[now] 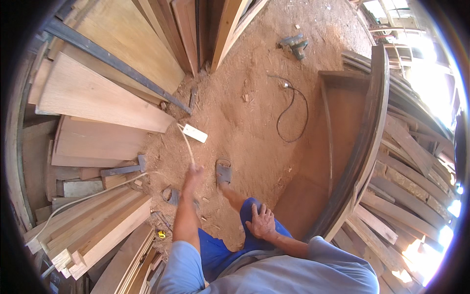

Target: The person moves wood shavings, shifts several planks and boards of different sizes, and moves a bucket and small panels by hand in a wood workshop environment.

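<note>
My left hand is closed around a pale cord, its fingers a little smeared by motion. From the hand the cord runs up to a white power strip, which is at the tip of a wide board. My right hand rests on my blue-clad right knee with its fingers spread, holding nothing.
Sawdust covers the floor. Stacked timber and leaning boards line the left. A large wooden frame stands on the right beside piled planks. Farther off lie a green power tool and a black cord.
</note>
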Demonstrator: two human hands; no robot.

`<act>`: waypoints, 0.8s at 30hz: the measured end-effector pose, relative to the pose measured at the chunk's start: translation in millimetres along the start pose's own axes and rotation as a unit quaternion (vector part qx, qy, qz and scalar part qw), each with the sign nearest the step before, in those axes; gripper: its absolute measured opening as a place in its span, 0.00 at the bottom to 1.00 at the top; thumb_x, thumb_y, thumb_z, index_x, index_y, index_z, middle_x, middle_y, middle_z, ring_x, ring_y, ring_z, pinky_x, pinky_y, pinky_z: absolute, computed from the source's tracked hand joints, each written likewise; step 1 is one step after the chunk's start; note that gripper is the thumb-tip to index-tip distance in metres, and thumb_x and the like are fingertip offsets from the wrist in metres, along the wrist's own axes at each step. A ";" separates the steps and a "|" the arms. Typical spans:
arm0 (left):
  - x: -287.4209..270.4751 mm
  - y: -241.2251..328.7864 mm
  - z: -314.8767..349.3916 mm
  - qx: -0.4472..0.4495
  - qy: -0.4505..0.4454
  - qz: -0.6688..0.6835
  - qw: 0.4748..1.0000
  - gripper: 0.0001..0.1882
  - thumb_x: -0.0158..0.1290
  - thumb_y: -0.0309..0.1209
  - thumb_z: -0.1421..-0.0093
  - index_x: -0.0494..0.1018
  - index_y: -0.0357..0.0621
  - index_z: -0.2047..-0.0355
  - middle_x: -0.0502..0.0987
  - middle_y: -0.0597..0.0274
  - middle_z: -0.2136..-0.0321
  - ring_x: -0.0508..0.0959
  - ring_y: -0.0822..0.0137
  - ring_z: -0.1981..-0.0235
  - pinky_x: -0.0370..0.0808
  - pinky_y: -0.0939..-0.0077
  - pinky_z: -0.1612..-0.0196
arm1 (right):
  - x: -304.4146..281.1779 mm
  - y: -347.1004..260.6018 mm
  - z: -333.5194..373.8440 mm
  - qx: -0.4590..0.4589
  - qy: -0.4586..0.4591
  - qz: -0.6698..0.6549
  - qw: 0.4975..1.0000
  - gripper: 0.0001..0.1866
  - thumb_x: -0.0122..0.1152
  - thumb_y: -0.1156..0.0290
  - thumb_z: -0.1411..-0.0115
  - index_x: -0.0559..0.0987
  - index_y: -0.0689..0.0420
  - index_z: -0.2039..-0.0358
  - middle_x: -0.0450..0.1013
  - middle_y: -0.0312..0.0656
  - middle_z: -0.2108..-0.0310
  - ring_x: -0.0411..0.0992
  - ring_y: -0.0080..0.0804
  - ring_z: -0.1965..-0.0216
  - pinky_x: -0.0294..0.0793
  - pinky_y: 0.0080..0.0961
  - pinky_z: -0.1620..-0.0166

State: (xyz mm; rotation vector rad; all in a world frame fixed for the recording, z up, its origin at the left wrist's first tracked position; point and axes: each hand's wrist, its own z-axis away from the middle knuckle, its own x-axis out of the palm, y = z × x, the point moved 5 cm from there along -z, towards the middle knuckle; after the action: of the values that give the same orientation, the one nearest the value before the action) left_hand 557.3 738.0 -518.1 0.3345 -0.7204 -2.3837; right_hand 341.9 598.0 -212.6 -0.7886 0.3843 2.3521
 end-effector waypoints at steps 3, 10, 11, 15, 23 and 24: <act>70.5 29.7 69.6 0.098 -0.029 -0.027 0.994 0.18 0.48 0.43 0.40 0.71 0.41 0.58 0.77 0.41 0.66 0.78 0.44 0.61 0.74 0.55 0.60 | -3.1 -4.2 -0.1 0.023 -0.066 -0.027 0.997 0.39 0.60 0.49 0.47 0.62 0.58 0.40 0.64 0.60 0.48 0.64 0.59 0.48 0.64 0.48 0.45; 120.1 131.8 261.9 0.225 -0.050 -0.148 0.962 0.22 0.49 0.38 0.41 0.62 0.46 0.47 0.77 0.44 0.70 0.78 0.43 0.69 0.74 0.51 0.66 | 59.6 30.8 -64.9 0.091 -0.137 -0.828 0.536 0.23 0.45 0.60 0.34 0.67 0.62 0.45 0.74 0.55 0.58 0.72 0.45 0.59 0.69 0.41 0.49; 115.0 148.1 284.2 0.215 -0.059 -0.152 0.963 0.22 0.49 0.38 0.41 0.61 0.47 0.47 0.77 0.43 0.69 0.78 0.42 0.68 0.74 0.50 0.66 | 15.1 8.0 -52.7 0.137 -0.150 -0.832 0.516 0.20 0.44 0.62 0.34 0.69 0.62 0.49 0.74 0.50 0.63 0.71 0.39 0.64 0.71 0.39 0.54; 101.4 135.8 316.3 0.175 -0.105 -0.122 0.971 0.16 0.50 0.35 0.43 0.67 0.45 0.56 0.77 0.45 0.71 0.77 0.41 0.67 0.73 0.50 0.65 | 5.6 45.7 -88.9 0.075 -0.159 -0.822 0.542 0.11 0.41 0.65 0.35 0.69 0.57 0.69 0.65 0.34 0.79 0.62 0.22 0.82 0.62 0.22 0.79; 13.2 16.9 334.1 0.102 -0.046 -0.252 0.961 0.16 0.50 0.36 0.46 0.69 0.48 0.57 0.78 0.46 0.69 0.78 0.46 0.64 0.74 0.53 0.61 | -36.7 162.5 -92.6 0.235 0.002 -0.793 0.561 0.08 0.42 0.73 0.37 0.67 0.54 0.74 0.59 0.30 0.83 0.55 0.19 0.86 0.60 0.22 0.81; 2.8 6.6 337.0 0.087 -0.038 -0.268 0.959 0.16 0.50 0.36 0.46 0.69 0.48 0.56 0.78 0.46 0.69 0.78 0.46 0.64 0.74 0.53 0.61 | -44.0 161.6 -92.6 0.238 0.019 -0.787 0.569 0.07 0.43 0.72 0.37 0.67 0.54 0.73 0.60 0.30 0.82 0.55 0.20 0.86 0.61 0.23 0.81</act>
State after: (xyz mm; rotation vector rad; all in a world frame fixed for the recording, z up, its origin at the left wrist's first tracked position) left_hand 424.4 871.3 -238.4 0.5762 -0.9767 -2.8582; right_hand 307.1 412.7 -245.5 -0.4629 0.1345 0.4533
